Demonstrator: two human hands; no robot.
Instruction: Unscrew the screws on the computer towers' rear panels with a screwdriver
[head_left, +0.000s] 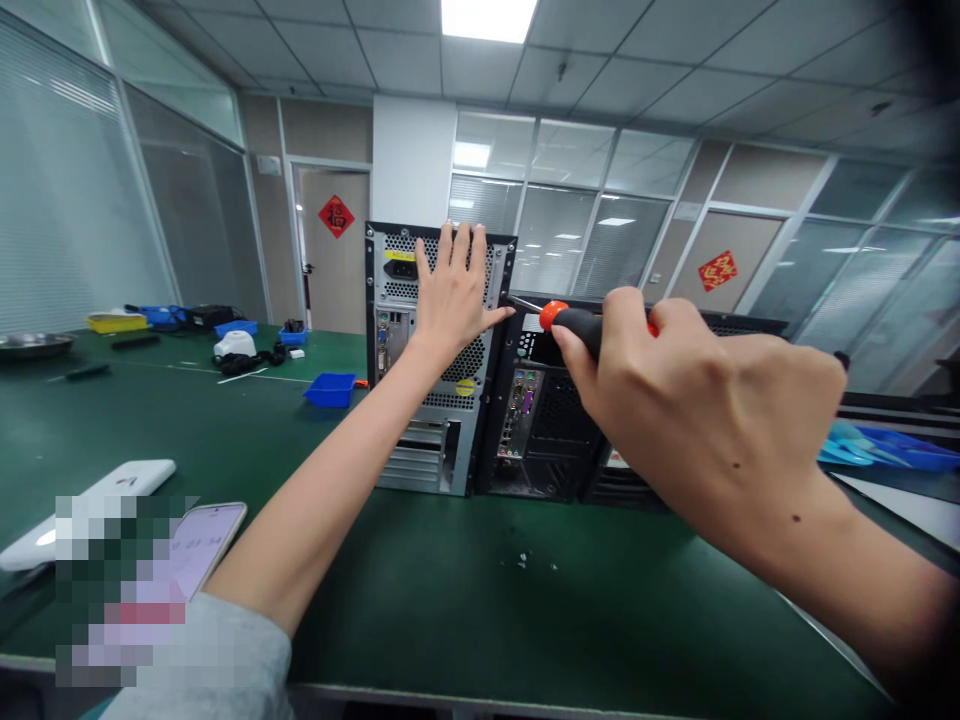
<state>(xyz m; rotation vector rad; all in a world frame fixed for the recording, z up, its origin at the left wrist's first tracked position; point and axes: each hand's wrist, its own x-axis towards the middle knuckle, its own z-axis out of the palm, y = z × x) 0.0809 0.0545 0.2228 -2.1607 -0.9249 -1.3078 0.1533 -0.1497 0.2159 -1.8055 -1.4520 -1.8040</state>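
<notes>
A computer case point(427, 470) stands upright on the green table, its rear panel facing me. My left hand point(450, 295) lies against the upper part of that panel, fingers spread and fingertips at the top edge. In my right hand point(697, 390) is a screwdriver point(577, 325) with a black and orange handle, held level. Its thin shaft points left, and the tip is at the right edge of the case, close to my left thumb. Whether the tip sits in a screw is too small to tell. A second, black computer case point(555, 420) stands directly to the right, partly behind my right hand.
Several small screws point(523, 560) lie on the green table point(420, 620) in front of the cases. A blue tray point(330, 390) sits to the left. A phone point(214, 535) and a white device point(142, 475) lie at the near left. Blue items point(892, 445) are at the right.
</notes>
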